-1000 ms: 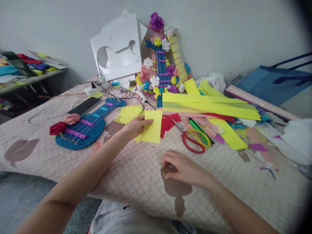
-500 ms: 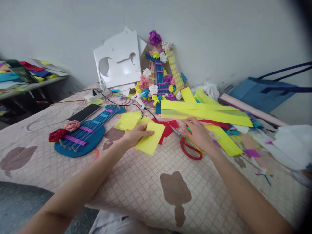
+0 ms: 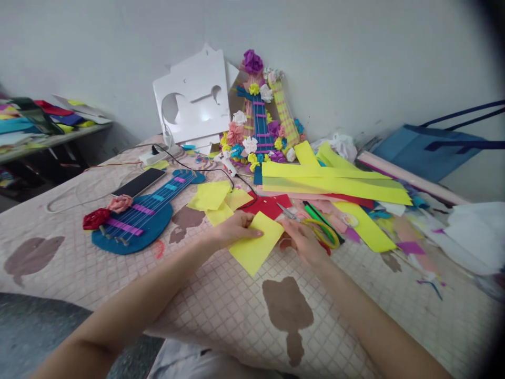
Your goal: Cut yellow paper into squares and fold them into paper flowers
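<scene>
My left hand (image 3: 236,230) pinches a yellow paper square (image 3: 255,251) between thumb and fingers, above the table. At the square's right corner, the fingertips of my right hand (image 3: 302,239) are closed on its edge. Several more yellow pieces (image 3: 211,196) lie just behind my left hand. Beyond the square is a red piece of paper (image 3: 272,204). A pair of scissors (image 3: 288,211) lies behind my right hand, its handles mostly hidden. Beside it are a green pen-like stick (image 3: 315,216) and a yellow ring-shaped thing (image 3: 331,239).
A blue toy guitar (image 3: 153,223) with paper roses and a phone (image 3: 139,182) lie at left. Behind them are a glue gun (image 3: 226,162) with its cord and flower-covered guitars (image 3: 260,126). Yellow strips (image 3: 335,187) and scraps spread at right.
The yellow square has come nearer to me and turned cornerwise. My right hand has left the scissors and moved left to the square's corner.
</scene>
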A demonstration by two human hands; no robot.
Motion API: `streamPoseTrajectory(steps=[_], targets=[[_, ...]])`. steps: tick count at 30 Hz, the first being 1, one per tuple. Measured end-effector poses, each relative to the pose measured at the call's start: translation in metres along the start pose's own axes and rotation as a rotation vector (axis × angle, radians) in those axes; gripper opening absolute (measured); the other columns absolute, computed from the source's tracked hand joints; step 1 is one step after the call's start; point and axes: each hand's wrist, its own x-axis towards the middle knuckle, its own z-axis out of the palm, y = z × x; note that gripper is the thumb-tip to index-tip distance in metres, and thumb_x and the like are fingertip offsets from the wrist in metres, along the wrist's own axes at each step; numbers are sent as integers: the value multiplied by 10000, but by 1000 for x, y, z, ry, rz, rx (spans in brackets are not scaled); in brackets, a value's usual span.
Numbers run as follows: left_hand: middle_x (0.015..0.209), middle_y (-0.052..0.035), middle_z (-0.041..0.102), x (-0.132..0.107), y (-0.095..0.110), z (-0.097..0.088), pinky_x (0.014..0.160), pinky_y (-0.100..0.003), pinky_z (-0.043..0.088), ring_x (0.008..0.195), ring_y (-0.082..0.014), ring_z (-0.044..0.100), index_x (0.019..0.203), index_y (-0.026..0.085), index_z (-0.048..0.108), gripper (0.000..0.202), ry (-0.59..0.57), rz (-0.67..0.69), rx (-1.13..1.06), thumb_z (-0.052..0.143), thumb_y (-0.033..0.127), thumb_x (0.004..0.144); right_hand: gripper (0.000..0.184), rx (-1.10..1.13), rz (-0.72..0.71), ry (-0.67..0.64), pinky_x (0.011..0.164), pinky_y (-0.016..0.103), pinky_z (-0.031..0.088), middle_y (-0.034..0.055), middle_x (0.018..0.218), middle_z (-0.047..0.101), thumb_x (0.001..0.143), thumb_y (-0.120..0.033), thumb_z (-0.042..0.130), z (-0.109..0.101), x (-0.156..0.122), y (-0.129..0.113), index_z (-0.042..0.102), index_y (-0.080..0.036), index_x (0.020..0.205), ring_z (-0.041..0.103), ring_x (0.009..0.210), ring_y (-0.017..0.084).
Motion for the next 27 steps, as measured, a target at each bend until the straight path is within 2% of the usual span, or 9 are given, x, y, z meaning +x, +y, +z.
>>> streamPoseTrajectory(steps=[3,6,11,18,24,27], targets=[[941,-124,701,1,-1,2,666,-258,530,736,-183,671,968,95,650,457,-14,4,27,820,300,597,318,69,48,19,427,223,380,-25,584,558,775,-508,607,4,0,5,571,-197,722,505,486,107],[952,-130,695,2,-1,6,668,-261,529,747,-185,668,967,91,645,470,55,-6,60,798,363,616,313,91,68,62,402,215,330,-55,520,500,736,-487,655,2,2,12,550,-194,698,427,426,80],[882,-119,703,3,-3,10,632,-273,525,719,-202,670,888,98,656,443,186,-10,89,756,448,635,303,119,108,90,390,216,299,-63,485,486,714,-471,679,3,4,15,557,-195,705,400,400,75],[814,-98,710,4,-5,9,635,-277,524,672,-186,668,833,92,651,416,190,1,-33,833,334,549,311,218,173,8,415,218,329,-45,577,523,685,-456,716,6,2,12,574,-198,784,438,451,84],[766,-83,707,4,-4,5,632,-259,532,650,-165,663,803,90,654,355,192,-63,-176,838,273,561,356,334,169,5,426,242,356,-16,646,539,814,-561,499,2,5,15,563,-210,823,463,490,110],[812,-94,714,5,-4,3,639,-261,531,664,-169,668,836,98,660,342,190,-63,-210,824,274,593,279,350,155,18,441,242,367,-22,683,550,773,-454,587,-1,6,14,575,-216,919,469,507,108]])
